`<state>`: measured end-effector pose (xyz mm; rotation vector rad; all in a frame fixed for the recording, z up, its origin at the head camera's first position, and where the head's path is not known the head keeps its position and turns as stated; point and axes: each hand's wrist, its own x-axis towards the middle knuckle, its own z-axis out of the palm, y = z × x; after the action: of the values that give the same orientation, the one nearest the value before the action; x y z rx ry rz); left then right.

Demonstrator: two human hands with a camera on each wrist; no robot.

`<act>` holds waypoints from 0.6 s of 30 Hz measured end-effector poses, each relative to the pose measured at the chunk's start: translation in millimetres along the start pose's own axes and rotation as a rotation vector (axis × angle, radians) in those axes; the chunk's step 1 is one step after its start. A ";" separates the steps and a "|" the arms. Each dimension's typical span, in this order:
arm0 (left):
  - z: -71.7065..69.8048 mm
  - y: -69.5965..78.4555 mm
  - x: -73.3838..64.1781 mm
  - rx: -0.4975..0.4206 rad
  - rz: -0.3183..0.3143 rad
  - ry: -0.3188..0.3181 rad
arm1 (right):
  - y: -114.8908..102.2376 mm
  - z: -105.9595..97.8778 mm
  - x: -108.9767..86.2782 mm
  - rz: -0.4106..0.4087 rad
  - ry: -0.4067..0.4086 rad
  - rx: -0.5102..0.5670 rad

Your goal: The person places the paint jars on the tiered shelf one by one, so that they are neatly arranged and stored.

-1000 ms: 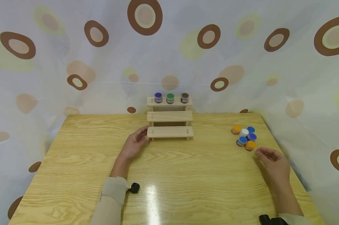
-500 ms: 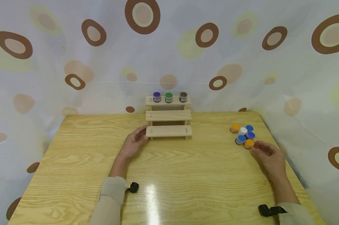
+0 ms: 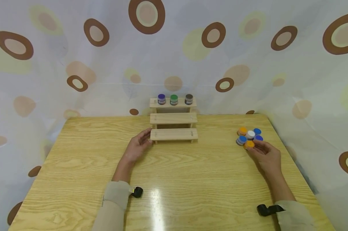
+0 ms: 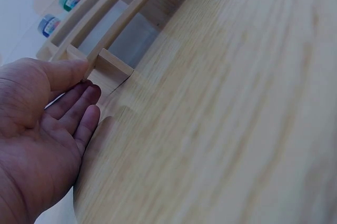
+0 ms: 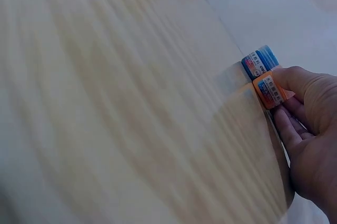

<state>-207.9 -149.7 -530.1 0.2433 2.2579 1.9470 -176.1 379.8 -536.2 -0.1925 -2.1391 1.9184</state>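
Note:
My right hand (image 3: 267,158) pinches a small orange-lidded paint jar (image 3: 249,145) at the front of a cluster, thumb in front and fingers behind. In the right wrist view, this orange jar (image 5: 268,91) sits against a blue paint jar (image 5: 260,61). A white-lidded jar (image 3: 250,135), another orange-lidded one (image 3: 242,131) and several blue-lidded jars (image 3: 241,140) stand close around it. My left hand (image 3: 136,148) touches the left end of the lowest step of a three-step wooden rack (image 3: 174,134), its fingers loosely extended. The thumb meets the step's end in the left wrist view.
Purple (image 3: 161,99), green (image 3: 174,99) and dark brown (image 3: 188,99) paint jars stand on the rack's top step. A wood-grain table (image 3: 191,179) extends around both hands. Behind it hangs a white cloth (image 3: 113,67) with circle patterns.
My right hand has moved left and forward to the front orange jar and taken hold of it. That jar and the blue one beside it have shifted left. My left hand stays put.

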 end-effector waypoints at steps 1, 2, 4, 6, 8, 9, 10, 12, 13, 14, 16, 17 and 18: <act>0.0 0.3 0.0 0.001 -0.002 0.001 | 0.0 3.2 0.9 -0.001 -0.008 -0.010; 0.0 0.5 0.0 0.002 -0.004 0.003 | 0.2 6.6 1.9 -0.003 -0.018 -0.024; -0.4 0.8 -0.4 0.003 -0.008 0.004 | 1.3 14.4 4.4 -0.006 -0.041 -0.047; -1.2 0.9 -1.2 0.002 -0.007 0.003 | 2.5 22.9 8.0 -0.018 -0.059 -0.069; -1.7 1.2 -2.1 0.002 -0.008 0.004 | 2.7 31.9 11.1 -0.037 -0.066 -0.107; -1.8 1.3 -2.4 0.001 -0.011 0.004 | 2.6 36.2 12.4 -0.042 -0.071 -0.104; -1.9 1.5 -2.9 0.001 -0.010 0.001 | 2.2 40.3 13.7 -0.045 -0.077 -0.101; -1.9 1.4 -3.2 0.000 -0.017 0.005 | 0.8 48.1 15.3 -0.056 -0.087 -0.110; -1.9 1.2 -3.0 0.000 -0.016 0.005 | -0.1 51.9 15.6 -0.058 -0.093 -0.107; -1.7 1.3 -2.8 0.000 -0.015 0.005 | -0.8 55.3 15.9 -0.058 -0.097 -0.103; -1.6 0.9 -2.1 0.000 -0.006 0.003 | -2.4 61.7 16.1 -0.058 -0.099 -0.103; -1.5 0.8 -1.6 -0.001 -0.006 0.005 | -2.9 64.8 16.3 -0.060 -0.100 -0.108; -1.6 0.9 -1.4 0.000 -0.003 0.004 | -3.3 67.8 16.4 -0.061 -0.104 -0.107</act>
<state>-206.8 -151.4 -529.0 0.2353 2.2598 1.9475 -210.5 319.0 -537.6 -0.0477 -2.2893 1.8189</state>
